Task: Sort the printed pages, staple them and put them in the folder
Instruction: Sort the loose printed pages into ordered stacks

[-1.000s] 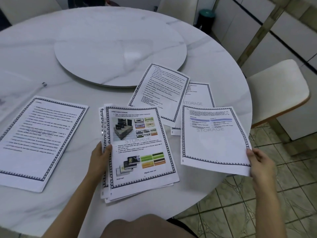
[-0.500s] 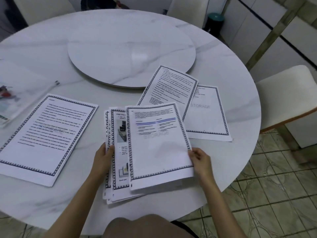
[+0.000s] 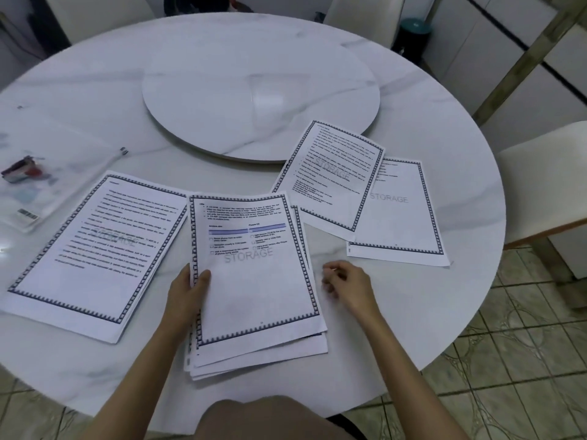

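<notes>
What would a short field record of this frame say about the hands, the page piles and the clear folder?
left hand: grips the left edge of the centre stack, thumb on top
right hand: blurred, loosely curled, empty, beside the stack's right edge
top page: blue-banded table, STORAGE watermark
left page: flat on the table, dense text
right side: text sheet overlapping sparse sheet
clear folder: far left; dark and red object in or on it, perhaps the stapler
</notes>
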Demonstrator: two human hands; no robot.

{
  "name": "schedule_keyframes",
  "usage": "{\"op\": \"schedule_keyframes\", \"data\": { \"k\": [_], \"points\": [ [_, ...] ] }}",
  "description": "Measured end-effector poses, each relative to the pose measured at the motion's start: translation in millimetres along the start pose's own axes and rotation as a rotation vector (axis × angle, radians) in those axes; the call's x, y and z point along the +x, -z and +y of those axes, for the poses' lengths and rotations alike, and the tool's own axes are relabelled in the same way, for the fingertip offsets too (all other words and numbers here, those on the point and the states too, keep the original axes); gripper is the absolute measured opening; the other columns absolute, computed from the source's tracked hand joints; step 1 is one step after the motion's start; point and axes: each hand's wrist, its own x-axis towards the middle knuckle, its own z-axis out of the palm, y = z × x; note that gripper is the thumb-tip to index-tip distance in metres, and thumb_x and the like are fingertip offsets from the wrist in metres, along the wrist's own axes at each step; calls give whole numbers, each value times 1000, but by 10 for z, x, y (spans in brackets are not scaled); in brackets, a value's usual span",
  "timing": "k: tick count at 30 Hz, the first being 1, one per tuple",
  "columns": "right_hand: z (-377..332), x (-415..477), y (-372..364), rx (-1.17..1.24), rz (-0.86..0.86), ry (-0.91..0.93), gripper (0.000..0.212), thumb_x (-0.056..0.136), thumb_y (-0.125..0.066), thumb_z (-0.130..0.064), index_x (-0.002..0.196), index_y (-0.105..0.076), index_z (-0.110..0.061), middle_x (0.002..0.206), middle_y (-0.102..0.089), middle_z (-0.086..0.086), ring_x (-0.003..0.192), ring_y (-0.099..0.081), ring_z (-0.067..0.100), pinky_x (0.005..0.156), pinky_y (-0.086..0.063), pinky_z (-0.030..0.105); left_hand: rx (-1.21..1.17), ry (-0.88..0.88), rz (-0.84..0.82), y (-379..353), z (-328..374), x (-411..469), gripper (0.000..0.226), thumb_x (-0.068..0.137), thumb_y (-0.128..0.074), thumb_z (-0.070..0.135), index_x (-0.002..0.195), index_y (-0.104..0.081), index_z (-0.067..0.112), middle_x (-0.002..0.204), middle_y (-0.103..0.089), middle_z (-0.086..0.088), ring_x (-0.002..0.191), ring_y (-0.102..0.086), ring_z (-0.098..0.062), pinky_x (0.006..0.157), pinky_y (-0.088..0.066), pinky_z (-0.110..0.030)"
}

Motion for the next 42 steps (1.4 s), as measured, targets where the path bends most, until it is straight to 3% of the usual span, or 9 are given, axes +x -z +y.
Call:
{"op": "schedule_keyframes", "data": {
  "k": [3,10,14,19,26,32,35,37,42],
  "points": [
    [-87,203,144,-91,92,43,15,89,-58,-12,99,-69,-10,87,-67,2,78,-61,10,80,-48,23,-15,5,22,137,-21,49,32,96,-46,21,125,-51,9,116,-62,-11,101,-60,-30,91,-49,-47],
    [-157,617,155,-338,184,198,27,90,-52,-5,115,-60,1,118,-51,15,112,-49,27,84,-31,14,-22,-3,111,370,-50,167,33,96,-46,19,127,-50,9,118,-59,-14,101,-58,-30,88,-48,-44],
    [-28,645,77,-527,154,275,28,89,-50,-4,116,-58,0,121,-52,12,113,-45,28,95,-35,28,-29,-4,119,380,-52,216,33,96,-46,18,126,-51,5,119,-59,-15,103,-57,-31,86,-47,-42],
    [101,481,122,-564,138,330,35,92,-48,-9,127,-53,-5,130,-49,5,121,-42,20,102,-30,23,-37,-10,114,356,-54,237,35,96,-47,21,128,-50,7,123,-58,-16,109,-57,-34,93,-47,-51],
    [435,77,402,-565,136,359,33,93,-50,-9,126,-55,-9,132,-50,2,124,-41,12,104,-24,17,-61,-5,125,346,-48,254,35,96,-47,18,128,-50,4,123,-58,-16,109,-56,-33,92,-46,-46],
    [691,-61,716,-554,203,337,23,89,-56,-4,110,-64,-3,118,-57,7,114,-42,10,96,-25,10,-43,14,113,358,-54,241,36,95,-47,23,127,-50,7,123,-59,-16,109,-57,-35,94,-45,-54],
    [699,-17,769,-516,331,244,20,86,-62,-6,104,-64,0,109,-57,13,107,-50,28,96,-39,30,-33,9,96,325,-45,207,37,96,-47,22,129,-48,8,123,-58,-13,108,-57,-33,94,-45,-51],
    [642,11,735,-517,421,95,34,83,-67,-17,111,-60,2,112,-54,18,108,-48,35,92,-42,44,-43,7,92,290,-41,182,34,96,-45,18,128,-48,6,117,-58,-10,102,-56,-28,90,-46,-45],
    [483,89,590,-612,442,-130,65,78,-72,-31,125,-46,5,120,-45,25,113,-39,39,89,-38,45,-12,1,108,259,-52,170,31,96,-46,18,124,-51,7,117,-60,-15,102,-58,-33,89,-47,-47]
  ]
}}
